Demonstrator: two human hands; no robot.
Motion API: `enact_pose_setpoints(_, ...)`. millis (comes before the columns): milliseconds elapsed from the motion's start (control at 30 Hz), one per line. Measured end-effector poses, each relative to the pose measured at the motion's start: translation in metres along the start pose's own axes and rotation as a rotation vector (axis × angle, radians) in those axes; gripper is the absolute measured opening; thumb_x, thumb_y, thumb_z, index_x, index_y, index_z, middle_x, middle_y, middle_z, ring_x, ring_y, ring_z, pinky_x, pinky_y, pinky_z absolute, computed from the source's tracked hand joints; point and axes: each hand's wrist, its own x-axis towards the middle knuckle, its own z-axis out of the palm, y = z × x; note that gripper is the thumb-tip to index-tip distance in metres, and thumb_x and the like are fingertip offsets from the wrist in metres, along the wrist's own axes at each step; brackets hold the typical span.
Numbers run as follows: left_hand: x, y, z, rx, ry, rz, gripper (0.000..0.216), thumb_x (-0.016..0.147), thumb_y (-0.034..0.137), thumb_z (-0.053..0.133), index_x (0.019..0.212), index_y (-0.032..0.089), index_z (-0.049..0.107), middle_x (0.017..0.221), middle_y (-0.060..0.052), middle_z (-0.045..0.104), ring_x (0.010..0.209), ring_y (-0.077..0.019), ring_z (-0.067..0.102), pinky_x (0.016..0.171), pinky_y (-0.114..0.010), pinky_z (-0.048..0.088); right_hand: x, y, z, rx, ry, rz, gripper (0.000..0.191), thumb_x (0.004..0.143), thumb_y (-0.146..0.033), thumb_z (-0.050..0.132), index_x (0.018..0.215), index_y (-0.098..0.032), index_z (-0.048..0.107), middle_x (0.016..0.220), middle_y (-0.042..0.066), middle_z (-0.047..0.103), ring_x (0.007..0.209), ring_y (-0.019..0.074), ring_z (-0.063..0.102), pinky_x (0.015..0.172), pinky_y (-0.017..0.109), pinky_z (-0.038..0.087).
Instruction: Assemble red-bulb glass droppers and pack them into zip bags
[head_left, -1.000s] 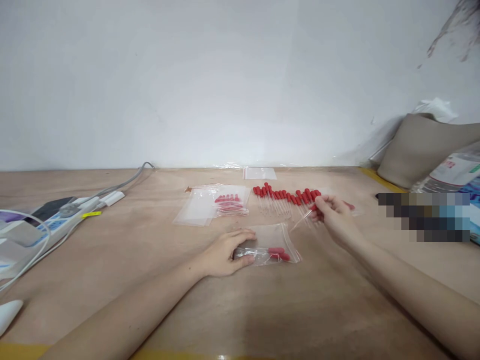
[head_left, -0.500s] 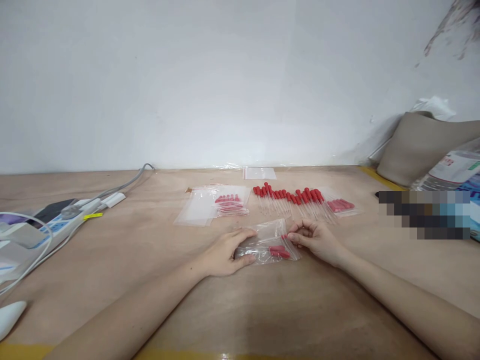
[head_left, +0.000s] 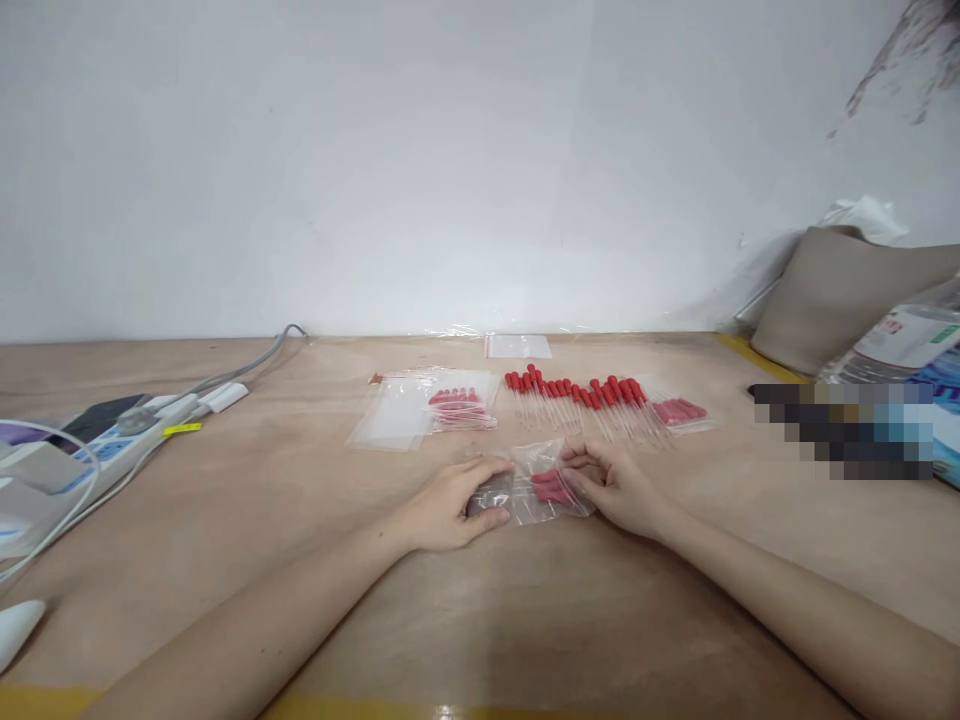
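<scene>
A clear plastic bag lies flat on the table between my hands, with a few red rubber bulbs of droppers showing inside it. My left hand grips the bag's left part, thumb at the near edge and fingers at the far edge. At the other end, the curled fingers of my right hand are closed at the bulb ends, pressing a red-bulbed dropper; the fingertips are partly hidden. Behind the bag lies a row of loose droppers with red bulbs and thin clear stems.
Flat empty bags lie left of a stack of filled bags. Another filled bag sits right of the droppers, and a small bag lies near the wall. A power strip with cables stands left; a bottle stands right.
My right hand has moved left over the bag's end, and the red bulb at its fingers has shifted left beside the others. My left hand stays almost in place.
</scene>
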Motion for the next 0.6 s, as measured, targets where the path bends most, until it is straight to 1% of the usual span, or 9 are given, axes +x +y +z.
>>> enact_pose_setpoints(67,0.000,0.000,0.000,-0.001,-0.001,0.003,0.045,0.080,0.031,0.053,0.122,0.020,0.041,0.118,-0.008,0.053,0.107,-0.0211,0.049,0.092,-0.036,0.038,0.001,-0.001,-0.008,-0.023,-0.056,0.006,0.022,0.075,-0.035,0.054,0.093,-0.021,0.051,0.077,0.002,0.064,0.069,0.0145,0.060,0.060,0.027,0.047)
enact_pose_setpoints(100,0.000,-0.001,0.000,-0.006,-0.002,0.006,0.044,0.080,0.030,0.053,0.121,0.021,0.041,0.119,-0.008,0.052,0.108,-0.0210,0.049,0.092,-0.035,0.038,0.004,-0.002,-0.016,-0.083,-0.045,0.001,0.021,0.076,-0.035,0.053,0.092,-0.021,0.052,0.076,0.002,0.064,0.068,0.0145,0.060,0.060,0.027,0.046)
enact_pose_setpoints(133,-0.001,-0.001,0.000,-0.013,-0.004,0.008,0.043,0.079,0.030,0.054,0.119,0.021,0.042,0.119,-0.008,0.052,0.108,-0.0209,0.049,0.092,-0.035,0.038,0.008,-0.003,-0.025,-0.175,0.006,-0.012,0.019,0.075,-0.035,0.053,0.088,-0.021,0.054,0.074,0.002,0.064,0.066,0.0145,0.059,0.059,0.027,0.046)
enact_pose_setpoints(233,-0.001,-0.001,0.000,-0.040,-0.003,-0.004,0.032,0.078,0.031,0.055,0.108,0.020,0.048,0.123,-0.009,0.049,0.110,-0.0216,0.048,0.092,-0.035,0.038,0.033,-0.007,-0.058,-0.608,0.279,-0.013,0.013,0.073,-0.030,0.053,0.076,-0.019,0.060,0.071,0.002,0.063,0.060,0.0155,0.056,0.058,0.028,0.044)
enact_pose_setpoints(300,-0.001,0.000,-0.001,-0.061,0.010,-0.025,0.026,0.077,0.032,0.057,0.098,0.019,0.049,0.124,-0.010,0.049,0.110,-0.0223,0.048,0.090,-0.035,0.038,0.056,-0.007,-0.077,-0.855,0.346,0.022,0.016,0.074,-0.027,0.051,0.079,-0.019,0.064,0.076,0.005,0.063,0.069,0.0183,0.058,0.064,0.030,0.043)
enact_pose_setpoints(333,-0.001,0.000,-0.001,-0.073,0.016,-0.037,0.024,0.076,0.032,0.057,0.094,0.019,0.049,0.124,-0.010,0.049,0.109,-0.0225,0.049,0.089,-0.035,0.039,0.067,-0.006,-0.083,-0.960,0.341,0.039,0.020,0.075,-0.028,0.050,0.083,-0.018,0.065,0.082,0.007,0.063,0.075,0.0202,0.058,0.068,0.031,0.043)
enact_pose_setpoints(400,-0.001,0.000,-0.002,-0.093,0.024,-0.061,0.022,0.074,0.032,0.059,0.088,0.019,0.048,0.124,-0.010,0.049,0.104,-0.0225,0.052,0.087,-0.035,0.040,0.086,-0.004,-0.088,-1.119,0.336,0.105,0.028,0.077,-0.033,0.047,0.091,-0.018,0.066,0.094,0.011,0.060,0.082,0.0234,0.058,0.071,0.034,0.043)
enact_pose_setpoints(467,-0.002,0.001,-0.002,-0.101,0.020,-0.083,0.021,0.074,0.033,0.059,0.083,0.018,0.047,0.124,-0.010,0.049,0.097,-0.0217,0.055,0.085,-0.035,0.042,0.099,0.000,-0.086,-1.219,0.307,0.186,0.032,0.078,-0.036,0.045,0.093,-0.016,0.066,0.100,0.015,0.056,0.084,0.0257,0.058,0.071,0.036,0.042)
enact_pose_setpoints(600,-0.002,0.002,-0.003,-0.091,-0.008,-0.100,0.022,0.076,0.037,0.056,0.084,0.018,0.048,0.126,-0.010,0.048,0.092,-0.0202,0.057,0.080,-0.034,0.045,0.110,0.005,-0.076,-1.242,0.281,0.284,0.030,0.077,-0.036,0.046,0.088,-0.017,0.067,0.102,0.015,0.053,0.084,0.0257,0.058,0.068,0.036,0.043)
